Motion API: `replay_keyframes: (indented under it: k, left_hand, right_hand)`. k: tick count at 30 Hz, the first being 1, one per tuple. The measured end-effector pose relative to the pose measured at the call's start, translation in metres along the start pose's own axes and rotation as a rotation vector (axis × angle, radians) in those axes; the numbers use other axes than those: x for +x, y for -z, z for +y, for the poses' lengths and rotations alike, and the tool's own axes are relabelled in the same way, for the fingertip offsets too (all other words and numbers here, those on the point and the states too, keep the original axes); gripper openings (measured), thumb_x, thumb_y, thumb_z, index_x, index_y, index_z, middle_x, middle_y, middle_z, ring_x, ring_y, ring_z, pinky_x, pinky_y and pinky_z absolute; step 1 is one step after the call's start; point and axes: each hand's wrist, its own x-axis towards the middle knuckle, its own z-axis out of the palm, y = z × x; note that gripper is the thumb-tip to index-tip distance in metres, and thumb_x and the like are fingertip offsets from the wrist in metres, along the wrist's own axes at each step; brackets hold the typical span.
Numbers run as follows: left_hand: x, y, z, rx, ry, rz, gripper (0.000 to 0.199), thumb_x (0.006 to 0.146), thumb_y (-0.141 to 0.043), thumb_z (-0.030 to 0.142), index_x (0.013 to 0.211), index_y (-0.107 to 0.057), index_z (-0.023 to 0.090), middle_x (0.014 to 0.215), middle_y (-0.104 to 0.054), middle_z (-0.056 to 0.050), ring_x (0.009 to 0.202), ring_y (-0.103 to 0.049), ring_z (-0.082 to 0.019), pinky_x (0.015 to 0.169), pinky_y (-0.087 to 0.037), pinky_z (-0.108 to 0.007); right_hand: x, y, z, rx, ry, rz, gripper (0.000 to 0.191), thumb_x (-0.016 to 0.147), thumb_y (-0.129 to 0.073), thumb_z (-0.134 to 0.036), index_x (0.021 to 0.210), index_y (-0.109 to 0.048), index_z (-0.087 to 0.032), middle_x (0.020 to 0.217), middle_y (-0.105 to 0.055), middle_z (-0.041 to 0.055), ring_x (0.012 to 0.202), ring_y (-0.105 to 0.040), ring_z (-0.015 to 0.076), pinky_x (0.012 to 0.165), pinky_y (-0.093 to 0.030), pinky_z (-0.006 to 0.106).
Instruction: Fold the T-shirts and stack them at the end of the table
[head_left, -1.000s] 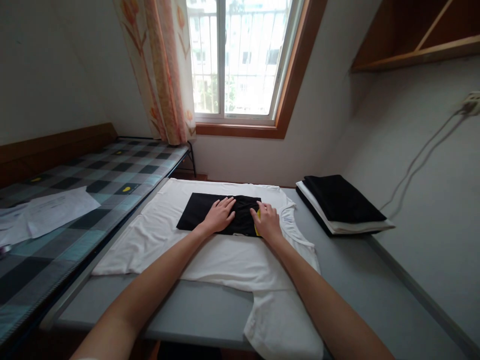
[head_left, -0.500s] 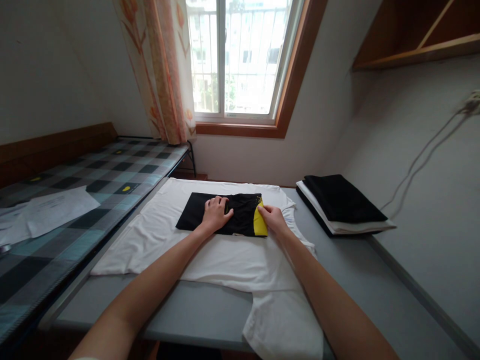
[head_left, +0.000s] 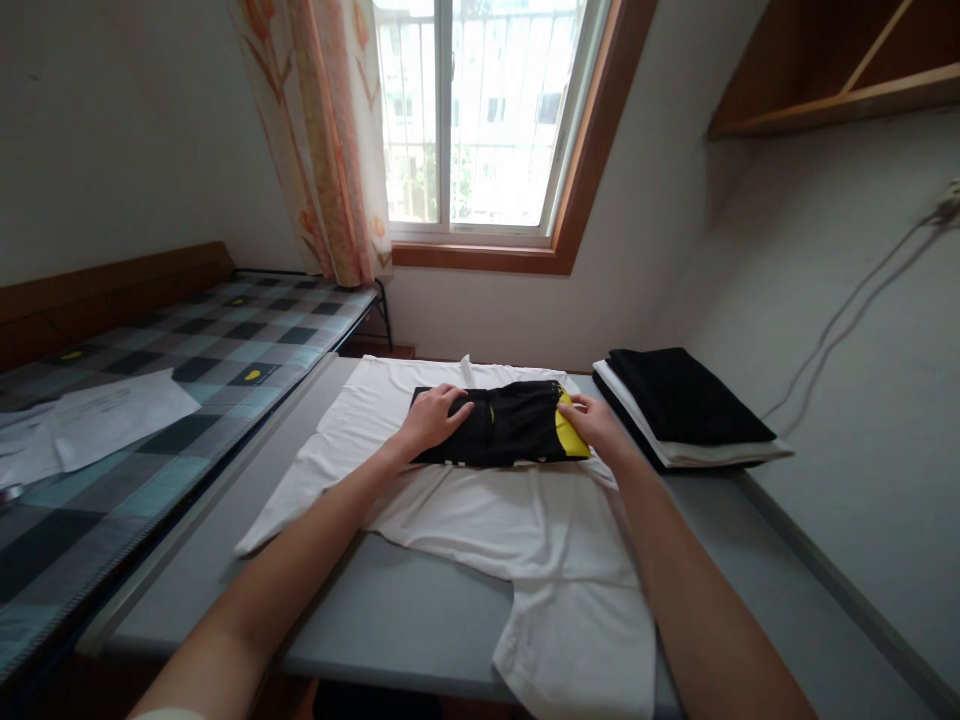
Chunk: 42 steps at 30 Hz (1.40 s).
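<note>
A folded black-and-yellow cloth garment [head_left: 517, 425] lies lengthwise from hand to hand atop a white fabric T-shirt [head_left: 476, 510], the left hand [head_left: 432, 420] resting on it, thumb and fingers apart, the right hand [head_left: 598, 421] clamped on its yellow end [head_left: 571, 438].

white shirt [head_left: 465, 510] partly hidden under black cloth [head_left: 521, 425]; papers [head_left: 127, 410] cut off left.

L hand [head_left: 435, 418] palm-dn, R hand [head_left: 596, 422] pinching.
</note>
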Motion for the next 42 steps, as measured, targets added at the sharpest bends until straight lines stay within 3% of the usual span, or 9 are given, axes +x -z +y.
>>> replay_keyframes:
  k: [7, 11, 15, 20, 28, 32, 36, 39, 42]
  left_hand:
    - [-0.005, -0.022, -0.01, 0.037, -0.047, -0.143, 0.047, 0.094, -0.043, 0.052, 0.135, -0.052, 0.03, 0.146, -0.047, -0.004, 0.137, -0.037, -0.025, 0.115, -0.023, -0.047]
    - [0.0, -0.011, -0.039, 0.077, 0.175, -0.041, 0.042, 0.097, -0.039, 0.044, 0.129, -0.057, 0.023, 0.139, -0.054, -0.009, 0.129, -0.048, -0.023, 0.108, -0.035, -0.038]
    - [-0.002, 0.001, -0.073, 0.206, 0.356, -0.021, 0.036, 0.096, -0.04, 0.036, 0.12, -0.061, 0.019, 0.131, -0.059, -0.012, 0.123, -0.051, -0.027, 0.103, -0.037, -0.043]
    - [-0.003, -0.003, -0.077, 0.17, 0.351, 0.018, 0.037, 0.096, -0.039, 0.04, 0.119, -0.061, 0.021, 0.133, -0.058, -0.01, 0.124, -0.05, -0.026, 0.105, -0.036, -0.044]
    - [-0.003, -0.014, -0.069, 0.048, 0.162, 0.054, 0.038, 0.089, -0.054, 0.044, 0.121, -0.061, 0.024, 0.135, -0.056, -0.008, 0.128, -0.046, -0.025, 0.109, -0.033, -0.044]
    - [0.005, -0.004, -0.064, -0.26, 0.229, 0.139, 0.033, 0.087, -0.056, 0.044, 0.108, -0.067, 0.02, 0.118, -0.064, -0.01, 0.11, -0.059, -0.025, 0.097, -0.047, -0.04]
    - [0.016, 0.012, -0.048, -0.925, 0.406, -0.142, 0.055, 0.092, -0.038, 0.059, 0.119, -0.059, 0.015, 0.105, -0.069, -0.012, 0.081, -0.069, -0.02, 0.067, -0.056, -0.032]
    - [0.018, 0.019, -0.038, -1.236, 0.479, -0.331, 0.067, 0.09, -0.032, 0.07, 0.123, -0.057, 0.017, 0.11, -0.07, -0.013, 0.086, -0.071, -0.023, 0.07, -0.057, -0.034]
    - [0.014, 0.018, -0.034, -1.301, 0.514, -0.345, 0.061, 0.086, -0.045, 0.067, 0.113, -0.062, 0.015, 0.11, -0.071, -0.013, 0.094, -0.069, -0.025, 0.081, -0.056, -0.036]
  right_hand:
    - [0.007, 0.015, 0.025, -0.086, -0.127, 0.026, 0.008, 0.071, -0.066, -0.02, 0.077, -0.065, -0.015, 0.064, -0.069, 0.0031, 0.06, -0.067, 0.018, 0.052, -0.053, 0.024]
    - [0.005, 0.011, 0.018, -0.171, -0.1, 0.07, 0.005, 0.07, -0.066, -0.02, 0.073, -0.066, -0.015, 0.063, -0.069, 0.0044, 0.062, -0.067, 0.0193, 0.052, -0.052, 0.023]
    - [0.006, 0.011, 0.019, -0.174, -0.094, 0.075, 0.007, 0.071, -0.067, -0.021, 0.074, -0.067, -0.015, 0.062, -0.069, 0.0044, 0.062, -0.067, 0.0196, 0.052, -0.052, 0.024]
    - [0.007, 0.012, 0.023, -0.121, -0.092, 0.045, 0.013, 0.071, -0.069, -0.024, 0.079, -0.065, -0.015, 0.065, -0.069, 0.0035, 0.059, -0.067, 0.0179, 0.049, -0.051, 0.023]
    - [0.001, 0.015, 0.012, -0.047, -0.187, 0.027, 0.016, 0.071, -0.07, -0.02, 0.084, -0.063, -0.016, 0.065, -0.069, 0.003, 0.058, -0.067, 0.0175, 0.049, -0.052, 0.023]
    - [0.002, 0.014, -0.009, 0.007, -0.166, -0.02, 0.016, 0.076, -0.067, -0.026, 0.088, -0.066, -0.014, 0.077, -0.072, 0.0071, 0.066, -0.069, 0.0185, 0.056, -0.054, 0.025]
    - [-0.013, -0.015, -0.048, 0.067, 0.05, -0.078, 0.032, 0.08, -0.066, -0.033, 0.105, -0.067, -0.013, 0.092, -0.074, 0.0095, 0.079, -0.07, 0.0189, 0.067, -0.055, 0.027]
    - [-0.031, -0.048, -0.063, 0.114, 0.336, -0.434, 0.048, 0.087, -0.056, -0.049, 0.123, -0.062, -0.018, 0.11, -0.071, 0.0106, 0.097, -0.068, 0.0208, 0.083, -0.054, 0.034]
    - [-0.044, -0.076, -0.048, -0.091, 0.54, -0.475, 0.048, 0.088, -0.054, -0.052, 0.123, -0.064, -0.02, 0.117, -0.069, 0.012, 0.11, -0.063, 0.0238, 0.095, -0.049, 0.043]
